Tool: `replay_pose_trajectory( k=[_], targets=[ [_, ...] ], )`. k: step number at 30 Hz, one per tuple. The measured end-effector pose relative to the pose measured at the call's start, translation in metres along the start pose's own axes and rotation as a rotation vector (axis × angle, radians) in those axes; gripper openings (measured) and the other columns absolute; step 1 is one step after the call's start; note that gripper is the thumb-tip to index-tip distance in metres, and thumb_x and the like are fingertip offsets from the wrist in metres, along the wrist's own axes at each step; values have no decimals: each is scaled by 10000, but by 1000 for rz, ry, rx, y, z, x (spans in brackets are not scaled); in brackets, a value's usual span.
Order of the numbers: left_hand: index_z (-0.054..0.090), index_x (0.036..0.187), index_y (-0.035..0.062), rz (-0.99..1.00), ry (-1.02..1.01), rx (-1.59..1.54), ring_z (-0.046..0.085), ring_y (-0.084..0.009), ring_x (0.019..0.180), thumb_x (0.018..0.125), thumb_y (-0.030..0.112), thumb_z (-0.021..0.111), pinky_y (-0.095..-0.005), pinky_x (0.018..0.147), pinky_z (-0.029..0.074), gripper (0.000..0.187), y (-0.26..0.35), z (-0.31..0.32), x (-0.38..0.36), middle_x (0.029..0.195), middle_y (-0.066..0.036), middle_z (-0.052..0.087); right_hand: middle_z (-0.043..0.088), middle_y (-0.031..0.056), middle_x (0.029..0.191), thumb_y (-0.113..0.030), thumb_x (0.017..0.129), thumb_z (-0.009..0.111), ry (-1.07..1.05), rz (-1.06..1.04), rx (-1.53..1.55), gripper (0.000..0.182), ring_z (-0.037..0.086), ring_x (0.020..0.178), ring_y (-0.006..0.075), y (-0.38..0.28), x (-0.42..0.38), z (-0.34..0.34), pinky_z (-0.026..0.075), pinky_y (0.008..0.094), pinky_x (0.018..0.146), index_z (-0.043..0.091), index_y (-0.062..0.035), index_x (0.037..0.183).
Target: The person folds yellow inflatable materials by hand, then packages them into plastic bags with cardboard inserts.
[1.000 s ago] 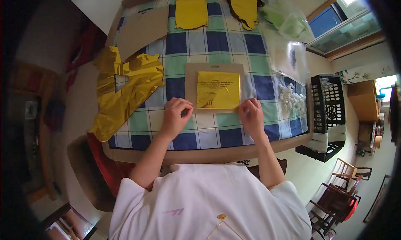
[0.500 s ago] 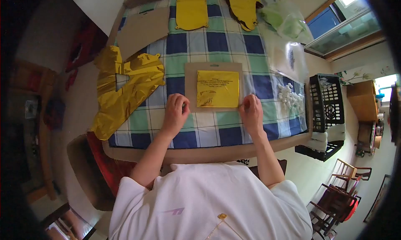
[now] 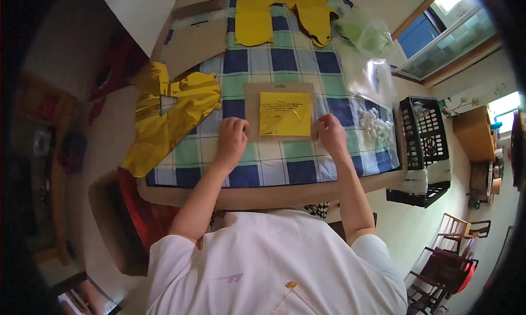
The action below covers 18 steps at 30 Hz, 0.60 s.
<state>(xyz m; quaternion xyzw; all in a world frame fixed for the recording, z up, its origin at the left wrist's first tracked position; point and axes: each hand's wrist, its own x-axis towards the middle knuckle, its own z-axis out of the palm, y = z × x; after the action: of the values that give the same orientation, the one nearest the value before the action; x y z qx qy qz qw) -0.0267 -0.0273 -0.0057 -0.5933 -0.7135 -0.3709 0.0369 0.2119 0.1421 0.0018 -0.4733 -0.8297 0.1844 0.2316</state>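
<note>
A folded gold foil balloon (image 3: 285,126) with black printed text lies flat on a brown cardboard card (image 3: 279,87), which has a hang slot at its top. My left hand (image 3: 233,142) is closed at the card's left edge, fingers pinched together. At the opposite edge, my right hand (image 3: 332,135) is also closed, with thumb and fingertips pressed at the card's side. Both hands appear to grip the card, though the fingertips are partly hidden. Left of my left hand lies a flat, unfolded gold letter balloon (image 3: 183,104).
The table bears a checked cloth (image 3: 249,175). Another gold balloon (image 3: 253,22) lies at the far side, near cardboard pieces (image 3: 197,46). Clear plastic bags (image 3: 364,33) and a pile of small white items (image 3: 375,126) are on the right, beside a black crate (image 3: 424,134).
My hands have shifted slightly up along the card's sides. The glints and creases on the folded foil look different, and the camera view has moved a little.
</note>
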Motion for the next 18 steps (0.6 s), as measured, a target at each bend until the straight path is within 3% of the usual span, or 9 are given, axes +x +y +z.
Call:
replay_pose_trajectory(
  k=[2, 4, 5, 8, 11, 12, 14, 15, 18],
  targets=[
    [512, 954, 50, 4, -34, 26, 498, -321, 965, 715, -94, 550, -416, 841, 421, 282, 2, -4, -1, 944, -118, 516, 616, 107, 851, -106, 839, 606, -44, -107, 83, 133, 621, 705, 271, 11, -1, 4, 490, 374, 586, 543, -51, 942],
    [514, 961, 47, 9, -51, 17, 504, -325, 968, 724, -99, 529, -421, 831, 423, 278, 5, -13, 6, 959, -120, 526, 614, 76, 809, -86, 850, 612, -174, 94, 506, 110, 602, 662, 188, 11, -2, 4, 477, 307, 560, 553, -34, 927],
    [514, 978, 45, 5, 14, -12, 509, -327, 970, 732, -95, 525, -422, 827, 426, 284, 5, -20, 10, 973, -121, 533, 613, 60, 789, -76, 856, 615, -241, 192, 715, 99, 593, 640, 146, 10, 0, 4, 471, 274, 547, 558, -25, 919],
    [516, 1029, 45, 54, 240, -46, 530, -331, 967, 754, -78, 523, -415, 825, 434, 301, 26, -76, 42, 1018, -123, 555, 602, 31, 774, -42, 893, 568, -109, 92, 935, 41, 565, 619, 85, -30, -18, -27, 459, 226, 547, 561, -14, 923],
    [526, 1053, 43, 185, 380, -54, 550, -325, 986, 769, -42, 560, -395, 850, 442, 298, 47, -126, 69, 1039, -128, 573, 600, 47, 754, -22, 907, 538, 12, -38, 837, 37, 569, 587, 107, -56, -37, -31, 465, 233, 544, 562, -12, 932],
    [529, 1056, 41, 223, 406, -68, 554, -322, 999, 773, -28, 575, -389, 860, 444, 295, 54, -138, 75, 1041, -130, 577, 605, 50, 756, -30, 904, 545, -72, -57, 755, 49, 583, 602, 111, -54, -40, -25, 469, 240, 556, 565, -7, 942],
    [535, 1112, 58, 225, 150, -166, 574, -292, 1015, 785, 20, 620, -379, 882, 448, 340, 76, -152, 88, 1099, -129, 587, 617, 56, 760, -47, 898, 561, -232, -99, 585, 81, 609, 632, 120, -45, -44, -11, 477, 255, 579, 571, 2, 962],
    [538, 1140, 66, 225, 29, -213, 584, -277, 1023, 791, 44, 643, -374, 893, 450, 366, 83, -154, 94, 1128, -129, 593, 636, 79, 772, -30, 894, 548, -209, -108, 578, 113, 634, 654, 133, -51, -44, -11, 496, 270, 610, 572, 4, 999],
    [585, 1136, 72, 107, -558, -82, 626, -315, 900, 779, 143, 681, -390, 818, 484, 376, 88, -153, 95, 1021, -157, 644, 608, 92, 784, 21, 885, 511, -220, -249, 503, 95, 653, 722, 157, -59, -43, -4, 487, 267, 577, 552, -13, 964]
  ],
)
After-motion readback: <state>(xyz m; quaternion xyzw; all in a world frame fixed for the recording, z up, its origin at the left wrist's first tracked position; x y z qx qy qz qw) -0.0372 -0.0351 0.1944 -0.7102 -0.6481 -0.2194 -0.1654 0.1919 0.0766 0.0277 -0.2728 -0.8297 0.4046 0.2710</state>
